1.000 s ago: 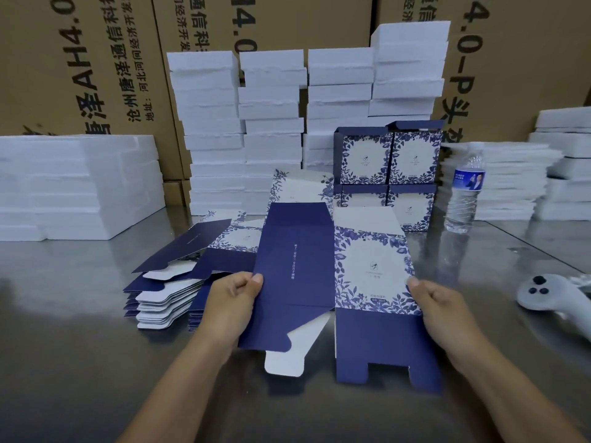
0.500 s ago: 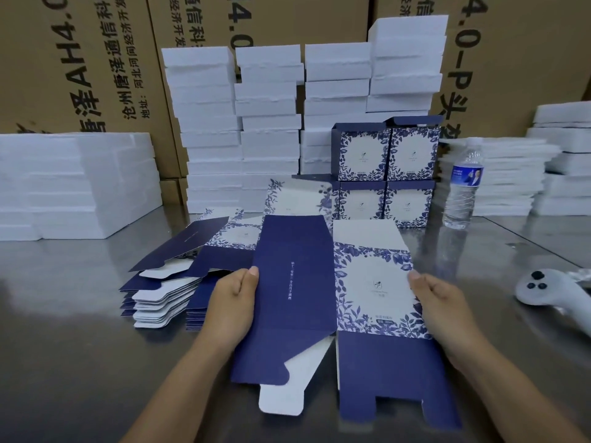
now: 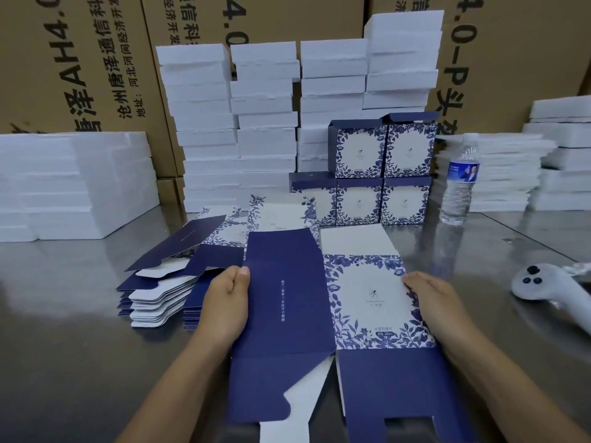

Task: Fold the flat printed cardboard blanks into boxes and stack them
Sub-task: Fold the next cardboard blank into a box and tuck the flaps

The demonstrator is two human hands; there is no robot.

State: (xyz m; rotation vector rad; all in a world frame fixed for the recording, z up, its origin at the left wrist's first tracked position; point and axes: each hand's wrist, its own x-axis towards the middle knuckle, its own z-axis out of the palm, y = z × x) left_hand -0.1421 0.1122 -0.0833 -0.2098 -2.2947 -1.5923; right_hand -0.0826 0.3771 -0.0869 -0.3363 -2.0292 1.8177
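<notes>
Head view. Blank (image 3: pixel 287 330) held at centre front, low over steel table (image 3: pixel 64 346). Long axis runs away from person; tuck flaps at near end, plain white flap at far end.

Look: navy panel on left, white panel with blue leaf print on right, crease between them.

Left hand (image 3: pixel 224 305) pinches left edge, thumb on top. Right hand (image 3: pixel 438 308) curls round right edge.

Flat pile (image 3: pixel 160 298) just left of left hand. Folded boxes (image 3: pixel 380 174) stacked behind. Bottle (image 3: pixel 459 187) and controller (image 3: pixel 537 282) to right, apart from blank. Bare table at near left.

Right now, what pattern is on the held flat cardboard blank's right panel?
On the blank, right panel: navy floral border around white centre; head view.
</notes>
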